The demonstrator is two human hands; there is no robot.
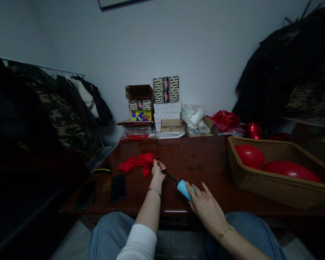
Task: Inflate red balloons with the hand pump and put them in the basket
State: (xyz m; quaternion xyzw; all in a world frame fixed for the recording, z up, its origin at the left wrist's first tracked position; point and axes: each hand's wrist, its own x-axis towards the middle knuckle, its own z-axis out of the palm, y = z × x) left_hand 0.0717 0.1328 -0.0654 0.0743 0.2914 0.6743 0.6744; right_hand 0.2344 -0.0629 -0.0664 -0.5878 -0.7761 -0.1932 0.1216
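A hand pump with a light blue barrel (183, 190) and a black rod slants across the middle of the table. My right hand (205, 207) wraps over the barrel, with the index finger stretched out. At the pump's far black end, my left hand (158, 170) is closed around it. Just beyond that hand lies a limp red bundle (141, 161), apparently uninflated balloons; whether one is fitted to the pump is hidden by my fingers. Several small dark rings (199, 168) lie on the tabletop right of the pump.
On the right, a wicker basket (271, 193) holds red inflated balloons (249, 155). A black phone-like slab (118, 188), another dark slab (86, 195), yellow bands (107, 184) and a yellow-black tool (103, 170) lie left. Boxes (168, 112) stack along the back of the table (178, 151).
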